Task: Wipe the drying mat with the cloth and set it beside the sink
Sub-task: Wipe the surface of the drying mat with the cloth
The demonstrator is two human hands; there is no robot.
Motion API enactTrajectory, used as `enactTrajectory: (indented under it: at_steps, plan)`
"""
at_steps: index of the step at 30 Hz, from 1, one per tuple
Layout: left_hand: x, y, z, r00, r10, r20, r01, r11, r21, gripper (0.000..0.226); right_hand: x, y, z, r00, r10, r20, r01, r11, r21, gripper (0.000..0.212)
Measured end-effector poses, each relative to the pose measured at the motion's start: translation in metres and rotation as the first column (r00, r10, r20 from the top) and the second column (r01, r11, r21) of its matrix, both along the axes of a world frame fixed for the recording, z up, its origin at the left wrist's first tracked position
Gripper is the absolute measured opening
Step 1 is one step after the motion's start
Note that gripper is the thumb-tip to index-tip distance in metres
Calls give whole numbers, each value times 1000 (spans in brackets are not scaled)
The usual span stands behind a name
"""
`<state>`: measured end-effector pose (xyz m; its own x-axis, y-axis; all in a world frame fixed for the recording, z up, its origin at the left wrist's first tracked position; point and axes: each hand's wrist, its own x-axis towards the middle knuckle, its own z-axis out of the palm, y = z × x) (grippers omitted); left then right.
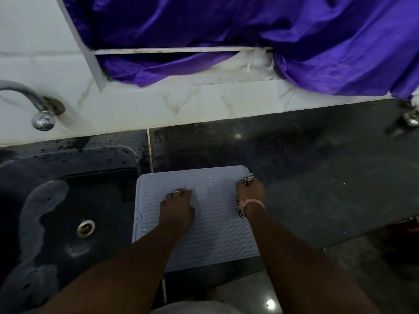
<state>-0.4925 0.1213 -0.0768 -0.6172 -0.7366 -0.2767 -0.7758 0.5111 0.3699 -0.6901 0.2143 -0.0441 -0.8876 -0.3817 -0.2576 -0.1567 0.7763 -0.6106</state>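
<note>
Lying flat on the dark counter (294, 177) just right of the sink (68, 211), near edge overhanging: drying mat (204, 223). Left hand (178, 208) pressing its middle, fingers curled; right hand (250, 192) pinching the cloth (247, 180) at the far right corner. Risk: sliding off the wet counter under an uneven push.

A pale ridged drying mat (210, 214) lies flat on the dark surface (317, 168), just beside the black sink (68, 211) at its nine o'clock. The left hand (178, 208) rests on the mat's middle, fingers curled under. The right hand (250, 192) grips a beaded cloth (247, 179) at the mat's two o'clock edge.
</note>
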Motion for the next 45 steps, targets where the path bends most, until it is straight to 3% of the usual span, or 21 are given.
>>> enactTrajectory:
  at_steps: [3,8,15,24,29,36,45]
  plan:
    - [-5,5,0,999,36,11,-36,999,3,60,-22,15,-4,999,-29,22,29,1000,-4,21]
    - [-10,12,0,997,81,5,-81,996,-34,55,-27,14,-13,991,120,-62,-114,989,92,25]
    - [-9,12,-1,997,80,20,-79,995,-56,55,-23,9,-29,965,206,-163,-178,969,170,27]
    - [-10,9,2,997,76,26,-75,996,-50,55,-16,-18,-14,952,299,-63,-270,920,283,23]
    - [-8,5,4,999,40,20,-39,998,-56,51,18,-35,-20,925,373,-78,-347,908,234,6]
    - [10,-5,-4,995,35,-95,-38,999,-30,47,41,-53,-29,901,427,-72,-401,886,235,16]
    - [46,-17,-5,992,89,-94,-96,992,-79,46,98,-80,-30,863,496,-91,-481,864,149,19]
